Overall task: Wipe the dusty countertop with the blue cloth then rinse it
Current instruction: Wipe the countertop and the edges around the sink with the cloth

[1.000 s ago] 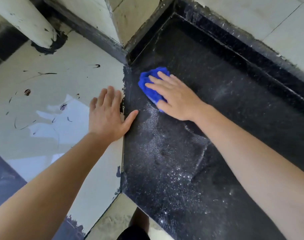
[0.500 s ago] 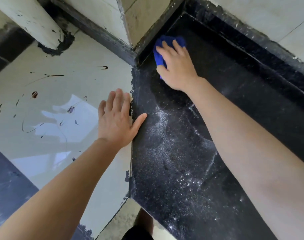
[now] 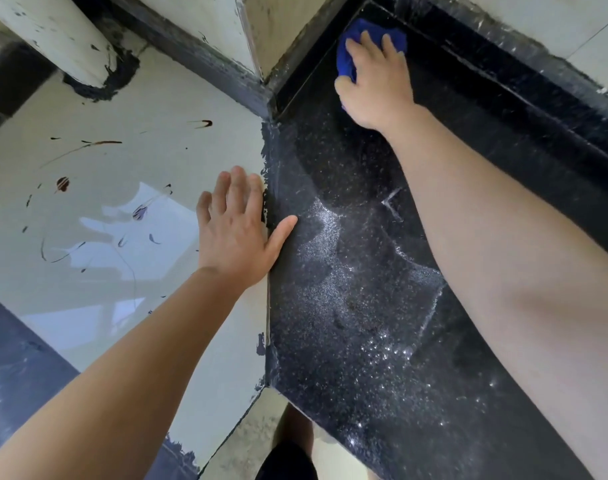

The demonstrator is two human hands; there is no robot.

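The dusty black countertop (image 3: 364,323) shows wiped streaks mid-slab. The left hand (image 3: 236,233) lies flat, fingers straight, on the pale tile (image 3: 122,209) at the edge, likely bracing the long reach. The right hand (image 3: 375,88), fingers spread, presses the blue cloth (image 3: 345,64) into the far corner, where dust collects.

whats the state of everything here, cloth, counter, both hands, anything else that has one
blue cloth: bunched, pressed to the countertop's far corner
right hand: presses on the cloth, fingers spread over it
left hand: flat, fingers straight, rests on the pale slab, thumb over the countertop's edge
countertop: partly wiped, dust left in the near middle
pale slab: smeared with dark streaks
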